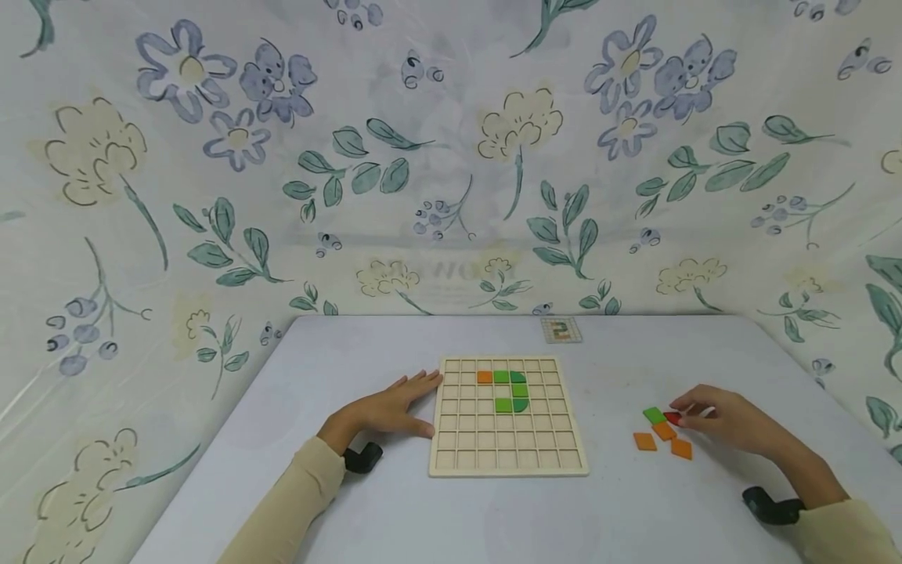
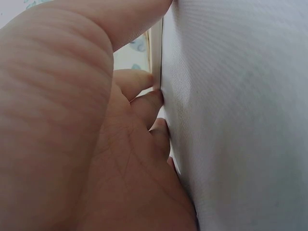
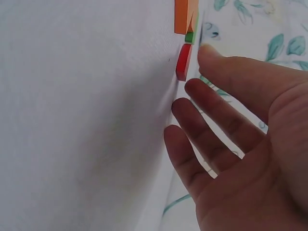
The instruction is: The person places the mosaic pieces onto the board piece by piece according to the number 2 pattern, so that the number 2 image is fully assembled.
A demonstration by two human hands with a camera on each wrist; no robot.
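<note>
A pale wooden grid board [image 1: 482, 435] lies on the table, with an orange square tile [image 1: 485, 377], several light green square tiles [image 1: 520, 390] and dark green rounded tiles [image 1: 517, 377] in its upper cells. My left hand [image 1: 395, 407] rests by the board's left side, thumb and fingertips against its edge, fingers extended; the left wrist view shows its palm [image 2: 130, 159] near the tabletop. My right hand [image 1: 726, 419] reaches over a red tile [image 1: 672, 418], thumb and fingers loosely bent. In the right wrist view the thumb [image 3: 231, 67] hovers just above the red tile [image 3: 183, 62]; the index finger is hidden.
Around the red tile lie a green tile [image 1: 653, 415] and several orange tiles [image 1: 644, 442]. A small card [image 1: 561, 330] with a coloured grid pattern lies at the table's back edge. Behind the white table [image 1: 338, 345] hangs a floral sheet [image 1: 451, 172].
</note>
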